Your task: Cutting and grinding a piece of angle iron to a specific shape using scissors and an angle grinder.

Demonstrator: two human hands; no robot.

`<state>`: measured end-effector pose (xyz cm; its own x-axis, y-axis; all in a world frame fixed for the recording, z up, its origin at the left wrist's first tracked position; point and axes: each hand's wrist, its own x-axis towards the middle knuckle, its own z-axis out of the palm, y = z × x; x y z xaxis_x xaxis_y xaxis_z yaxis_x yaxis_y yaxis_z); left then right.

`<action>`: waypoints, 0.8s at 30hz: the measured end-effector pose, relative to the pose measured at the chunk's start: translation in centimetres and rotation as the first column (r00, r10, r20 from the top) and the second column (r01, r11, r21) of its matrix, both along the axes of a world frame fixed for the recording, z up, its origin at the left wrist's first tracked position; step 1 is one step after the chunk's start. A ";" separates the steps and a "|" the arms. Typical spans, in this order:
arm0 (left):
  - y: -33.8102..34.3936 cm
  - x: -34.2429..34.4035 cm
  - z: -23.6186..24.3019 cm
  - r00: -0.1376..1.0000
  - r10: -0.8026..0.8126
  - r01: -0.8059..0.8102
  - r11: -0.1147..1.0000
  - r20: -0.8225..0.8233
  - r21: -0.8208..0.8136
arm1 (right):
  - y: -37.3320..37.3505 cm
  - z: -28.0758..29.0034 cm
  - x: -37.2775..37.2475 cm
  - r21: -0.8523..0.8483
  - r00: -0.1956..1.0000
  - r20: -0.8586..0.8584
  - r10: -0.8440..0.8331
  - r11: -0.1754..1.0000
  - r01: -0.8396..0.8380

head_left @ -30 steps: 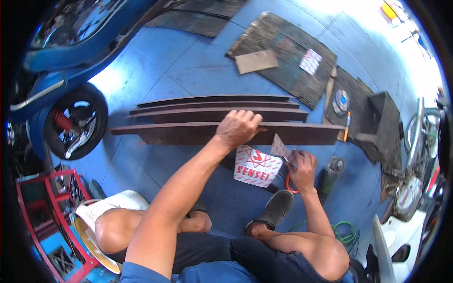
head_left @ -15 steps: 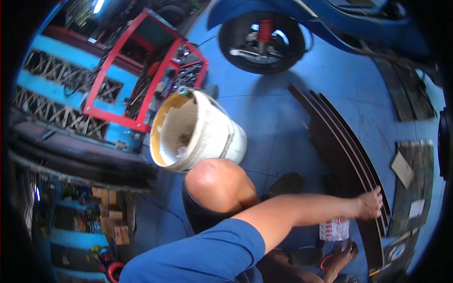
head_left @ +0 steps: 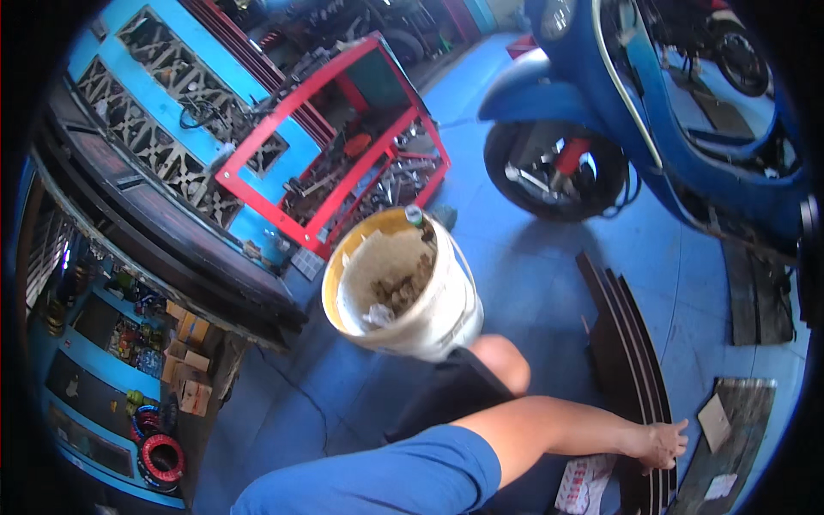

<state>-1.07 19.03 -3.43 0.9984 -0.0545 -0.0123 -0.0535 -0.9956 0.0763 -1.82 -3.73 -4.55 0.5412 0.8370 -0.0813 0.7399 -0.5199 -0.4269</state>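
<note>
Loosely spread, my left hand (head_left: 663, 445) lies over the dark bars (head_left: 631, 369), toward their six-o'clock end; whether it grips one, I cannot tell. My forearm (head_left: 566, 422) comes in from nine and crosses their long axis, which runs from six up to eleven, most of their visible length lying that upper way. My right hand is out of view. Farther out: the packet (head_left: 584, 485) at eight, card (head_left: 714, 424) at two on a board (head_left: 754, 421), bucket (head_left: 451, 313) at ten, wheel (head_left: 558, 202) at eleven.
</note>
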 end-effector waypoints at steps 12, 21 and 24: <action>9.3 -3.1 8.0 0.992 0.078 -0.087 0.993 -0.099 -0.083 | 3.1 -0.5 1.2 0.119 0.996 0.086 0.007 0.993 -0.018; 6.9 0.0 17.4 0.982 -0.071 0.059 0.996 -0.174 -0.072 | -8.4 3.7 11.3 0.059 0.954 0.298 -0.035 0.998 0.018; 10.3 -3.4 11.8 0.925 0.107 -0.148 0.985 -0.364 -0.086 | -3.7 0.6 10.2 0.073 0.977 0.199 0.080 0.993 -0.096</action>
<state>-4.50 29.30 8.35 0.9276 0.0517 -0.3701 0.1248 -0.9764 0.1763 8.38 -7.42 -3.95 0.4636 0.8815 0.0895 0.8544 -0.4180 -0.3085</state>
